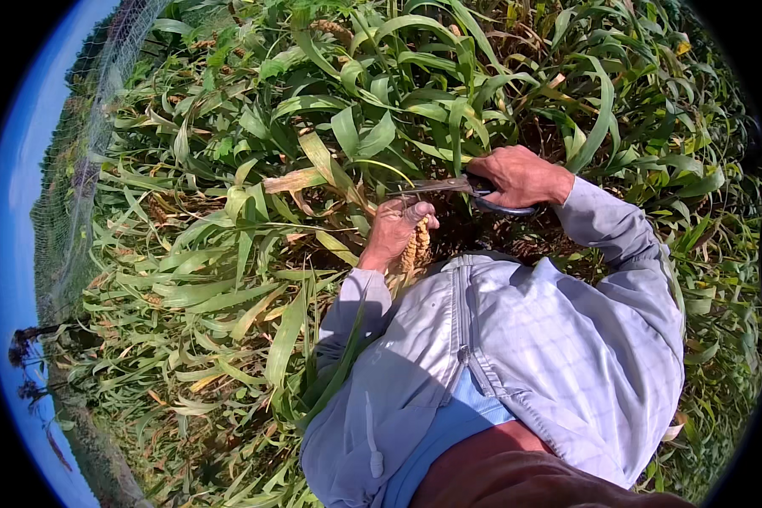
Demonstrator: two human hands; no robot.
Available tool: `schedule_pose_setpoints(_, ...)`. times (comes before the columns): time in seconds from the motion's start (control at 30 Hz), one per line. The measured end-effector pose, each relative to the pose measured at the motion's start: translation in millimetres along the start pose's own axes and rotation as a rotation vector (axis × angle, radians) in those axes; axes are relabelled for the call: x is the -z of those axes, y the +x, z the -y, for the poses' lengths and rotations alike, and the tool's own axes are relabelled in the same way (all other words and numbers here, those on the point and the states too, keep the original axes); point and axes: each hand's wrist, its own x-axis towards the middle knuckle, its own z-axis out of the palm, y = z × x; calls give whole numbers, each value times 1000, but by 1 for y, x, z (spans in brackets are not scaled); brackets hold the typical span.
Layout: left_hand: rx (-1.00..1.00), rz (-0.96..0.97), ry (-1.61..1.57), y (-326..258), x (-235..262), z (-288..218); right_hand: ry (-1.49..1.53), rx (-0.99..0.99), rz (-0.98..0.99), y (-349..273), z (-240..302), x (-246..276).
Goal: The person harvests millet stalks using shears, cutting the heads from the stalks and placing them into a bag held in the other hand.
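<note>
My left hand is closed around the stalks of a few yellow-brown seed heads, which look like foxtail millet and hang down below the fingers. Just to the right, my right hand grips a pair of scissors by the dark handles. Their metal blades point left and lie right above my left hand, by the stalks there. Leaves and fingers partly hide the blade tips, so I cannot tell whether they touch a stalk. A dry, tan leaf sticks out left of the blades.
Dense green and yellowing leaves surround both hands. More seed heads show among the leaves at the far side. Along the left runs a wire mesh fence. My grey jacket fills the lower middle, close behind the hands.
</note>
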Motion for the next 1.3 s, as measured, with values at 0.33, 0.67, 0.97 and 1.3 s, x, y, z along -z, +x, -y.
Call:
schedule_pose_setpoints(0.33,91,305,-109,56,-26,-9,453,33,-327,-52,-30,15)
schedule_pose_setpoints(0.67,-284,830,117,190,-277,-112,868,-442,-1280,-184,-114,81)
schedule_pose_setpoints(0.97,-408,212,750,367,-361,-34,623,-756,-1083,-221,-189,41)
schedule_pose_setpoints(1.3,-176,521,-10,397,-372,-70,749,-641,-994,-223,-209,53)
